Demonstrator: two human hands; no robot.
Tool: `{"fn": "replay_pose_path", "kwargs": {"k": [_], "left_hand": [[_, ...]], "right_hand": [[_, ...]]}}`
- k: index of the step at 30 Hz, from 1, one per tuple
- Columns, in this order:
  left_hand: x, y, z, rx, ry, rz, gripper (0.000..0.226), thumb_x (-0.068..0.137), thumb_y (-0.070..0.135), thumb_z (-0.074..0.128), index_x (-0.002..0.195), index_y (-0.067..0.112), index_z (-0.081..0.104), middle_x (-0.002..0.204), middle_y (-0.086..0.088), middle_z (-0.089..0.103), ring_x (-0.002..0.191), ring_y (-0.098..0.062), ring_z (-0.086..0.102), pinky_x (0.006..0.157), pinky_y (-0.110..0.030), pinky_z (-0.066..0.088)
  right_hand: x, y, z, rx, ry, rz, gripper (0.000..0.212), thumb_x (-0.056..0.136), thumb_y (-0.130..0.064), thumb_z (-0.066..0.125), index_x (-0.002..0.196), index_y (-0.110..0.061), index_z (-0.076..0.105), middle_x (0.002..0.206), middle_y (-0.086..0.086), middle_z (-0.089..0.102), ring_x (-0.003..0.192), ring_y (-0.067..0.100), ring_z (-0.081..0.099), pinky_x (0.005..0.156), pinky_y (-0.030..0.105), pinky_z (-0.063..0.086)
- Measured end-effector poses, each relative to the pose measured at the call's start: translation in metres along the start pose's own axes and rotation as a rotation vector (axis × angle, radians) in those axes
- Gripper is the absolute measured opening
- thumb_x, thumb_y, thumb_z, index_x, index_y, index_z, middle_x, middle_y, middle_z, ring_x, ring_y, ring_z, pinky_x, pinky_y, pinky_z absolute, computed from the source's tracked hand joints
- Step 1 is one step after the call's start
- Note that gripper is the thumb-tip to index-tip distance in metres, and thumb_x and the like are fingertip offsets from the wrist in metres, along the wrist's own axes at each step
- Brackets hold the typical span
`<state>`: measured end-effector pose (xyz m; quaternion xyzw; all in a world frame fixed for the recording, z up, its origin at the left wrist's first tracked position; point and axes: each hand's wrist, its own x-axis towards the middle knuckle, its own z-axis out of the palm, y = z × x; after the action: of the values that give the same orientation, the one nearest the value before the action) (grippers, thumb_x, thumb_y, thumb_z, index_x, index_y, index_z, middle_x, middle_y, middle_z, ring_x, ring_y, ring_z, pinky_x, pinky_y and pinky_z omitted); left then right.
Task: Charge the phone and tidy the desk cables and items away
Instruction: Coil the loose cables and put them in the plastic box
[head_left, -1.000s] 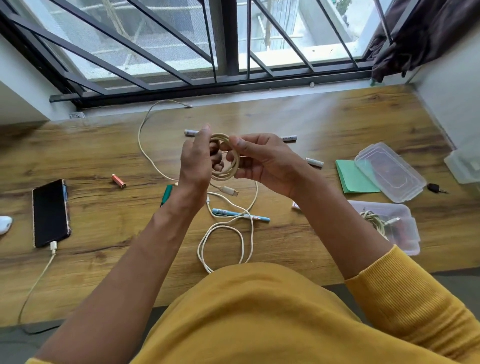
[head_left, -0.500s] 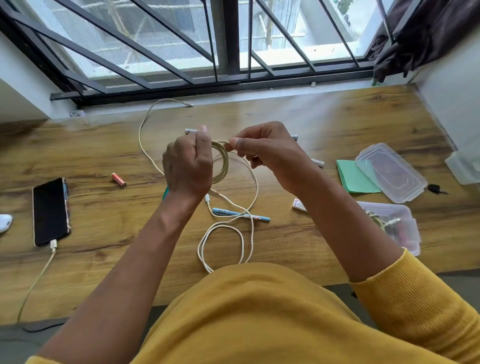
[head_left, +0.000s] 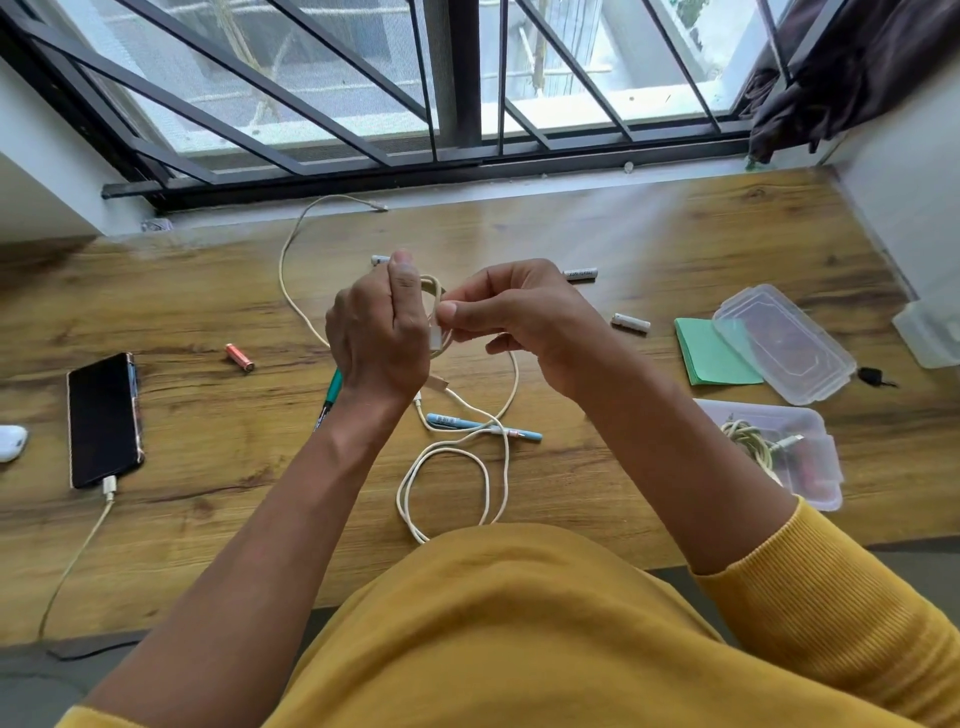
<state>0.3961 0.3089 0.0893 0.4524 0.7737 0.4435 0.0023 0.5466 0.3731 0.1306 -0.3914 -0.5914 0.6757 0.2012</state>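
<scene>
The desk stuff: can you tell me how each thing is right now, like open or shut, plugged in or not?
Phone: flat on the desk, screen dark, charger cable plugged in.
Coiled cable: held up, wound in loops.
Left hand: grips the coil.
Right hand: pinches the cable.
Box: open, a coiled cable inside.
Lid: off, lying beside the box.
White cable: loose on the desk.

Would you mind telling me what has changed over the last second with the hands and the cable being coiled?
The left hand turned, so the coiled cable it grips now shows edge-on instead of as an open loop. The right hand shifted its grip and now pinches the cable's end beside the coil. The phone stays plugged in, and the pens, batteries and box are unmoved.
</scene>
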Motion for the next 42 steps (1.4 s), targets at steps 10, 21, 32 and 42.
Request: {"fn": "replay_pose_path", "kwargs": {"k": [10, 21, 32, 42], "left_hand": [[0.002, 0.016, -0.005, -0.349, -0.065, -0.12, 0.052, 0.108, 0.039, 0.037, 0.058, 0.028, 0.044, 0.051, 0.007, 0.047, 0.053, -0.017, 0.045, 0.055, -0.045, 0.037], [-0.004, 0.02, -0.001, -0.162, 0.029, -0.065, 0.052, 0.111, 0.031, 0.035, 0.06, 0.028, 0.039, 0.052, 0.01, 0.045, 0.053, 0.0, 0.049, 0.056, -0.032, 0.024], [-0.011, 0.02, -0.005, -0.247, -0.115, -0.003, 0.065, 0.104, 0.065, 0.042, 0.069, 0.014, 0.06, 0.054, 0.01, 0.047, 0.052, -0.006, 0.043, 0.052, -0.027, 0.031], [-0.003, 0.003, -0.002, -0.275, -0.103, 0.026, 0.057, 0.107, 0.053, 0.039, 0.08, 0.005, 0.053, 0.064, -0.015, 0.054, 0.06, -0.035, 0.054, 0.055, -0.051, 0.043]], "right_hand": [[0.007, 0.006, 0.017, -0.191, 0.252, -0.29, 0.038, 0.076, -0.022, 0.094, 0.1, -0.016, 0.064, 0.093, 0.004, 0.075, 0.084, 0.022, 0.076, 0.078, 0.044, 0.065], [0.005, 0.012, 0.026, -0.431, 0.393, -0.591, 0.016, 0.086, -0.01, 0.076, 0.102, -0.011, 0.071, 0.086, 0.002, 0.069, 0.064, 0.009, 0.067, 0.054, 0.017, 0.05], [0.004, 0.01, 0.014, 0.284, 0.109, -0.299, 0.027, 0.087, 0.011, 0.074, 0.114, 0.014, 0.071, 0.104, 0.034, 0.074, 0.095, 0.038, 0.074, 0.096, 0.054, 0.06], [0.003, 0.015, 0.017, 0.596, 0.122, -0.188, 0.032, 0.093, 0.018, 0.059, 0.124, 0.016, 0.066, 0.109, 0.026, 0.069, 0.103, 0.034, 0.069, 0.103, 0.042, 0.058]]}}
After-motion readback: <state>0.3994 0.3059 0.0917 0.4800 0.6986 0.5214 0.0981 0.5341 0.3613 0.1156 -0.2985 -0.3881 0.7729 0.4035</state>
